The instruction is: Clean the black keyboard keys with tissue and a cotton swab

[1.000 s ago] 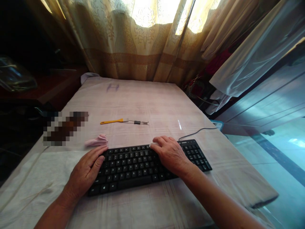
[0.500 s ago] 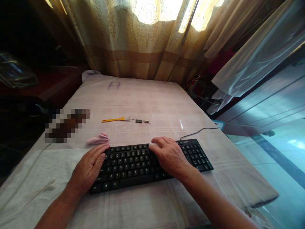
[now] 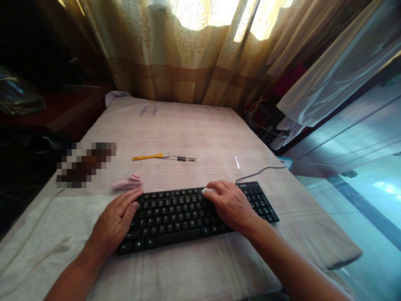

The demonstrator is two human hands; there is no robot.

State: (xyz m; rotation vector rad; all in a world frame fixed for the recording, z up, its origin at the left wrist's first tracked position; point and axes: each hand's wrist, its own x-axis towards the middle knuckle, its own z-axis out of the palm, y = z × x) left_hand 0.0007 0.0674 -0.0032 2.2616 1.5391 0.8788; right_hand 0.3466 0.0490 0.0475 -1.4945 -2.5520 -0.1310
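- The black keyboard [image 3: 175, 217] lies flat on the cloth-covered worktop [image 3: 188, 129], in the lower middle of the frame, long side slightly tilted. Set this close to the person, both hands reach it easily.
- The left hand [image 3: 115, 219] lies at the keyboard's left end. Its fingers are together, with the thumb a little apart over the corner keys; I cannot tell whether they clamp the casing. Placed there, the hand probably steadies the board against sliding.
- The right hand [image 3: 232, 205] arches over the keys right of the middle, fingers bent and clamped on a small white wad [image 3: 209, 190] that pokes out by the fingertips. Most of it is hidden. Held so, with little showing, it likely lets the fingertips press on small spots.
- A crumpled pink cloth [image 3: 128, 182] sits just beyond the left fingertips, near enough to hand but clear of the keys.
- A yellow-handled brush [image 3: 148, 157] and a thin wire tool with a dark sleeve [image 3: 184, 158] lie end to end at mid-frame, apparently set aside within reach.
- The cable [image 3: 260, 171] runs from the keyboard's far edge toward the right of the frame, away from both hands, so it does not cross the keys.
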